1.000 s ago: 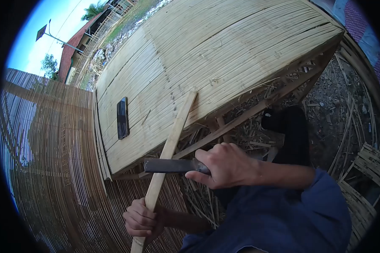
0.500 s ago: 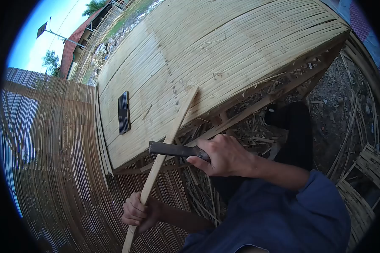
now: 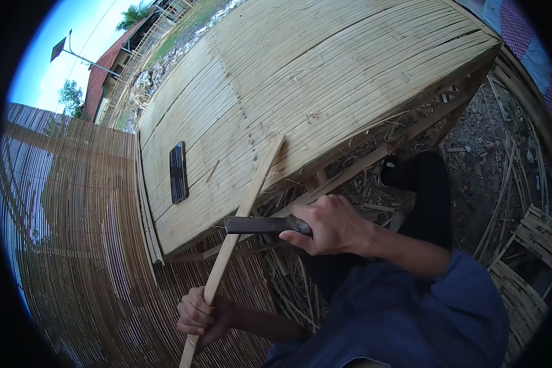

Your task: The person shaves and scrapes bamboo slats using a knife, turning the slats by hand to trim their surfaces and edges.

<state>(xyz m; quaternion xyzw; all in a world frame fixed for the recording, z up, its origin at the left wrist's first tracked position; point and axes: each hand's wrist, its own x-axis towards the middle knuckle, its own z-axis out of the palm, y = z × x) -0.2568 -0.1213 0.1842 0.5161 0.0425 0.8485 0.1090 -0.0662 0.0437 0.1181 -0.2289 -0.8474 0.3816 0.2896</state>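
My left hand (image 3: 197, 313) is wrapped round the lower part of a long pale bamboo strip (image 3: 227, 250). The strip slants up and away, its far end resting on the slatted bamboo platform (image 3: 325, 110) near the edge. In my right hand (image 3: 332, 226) is the handle of a knife with a broad dark blade (image 3: 254, 225). The blade lies across the strip, between my left hand and the platform edge. My right fingers are closed round the handle, so part of it is hidden.
A dark phone (image 3: 178, 172) lies on the platform's left part. A woven bamboo screen (image 3: 73, 227) stands at the left. Bamboo scraps (image 3: 374, 205) litter the ground below the platform. A slatted bamboo piece (image 3: 527, 264) is at the lower right.
My right hand and the knife have shifted slightly to the right. The left hand keeps its hold on the strip. The whole view has tilted a little.
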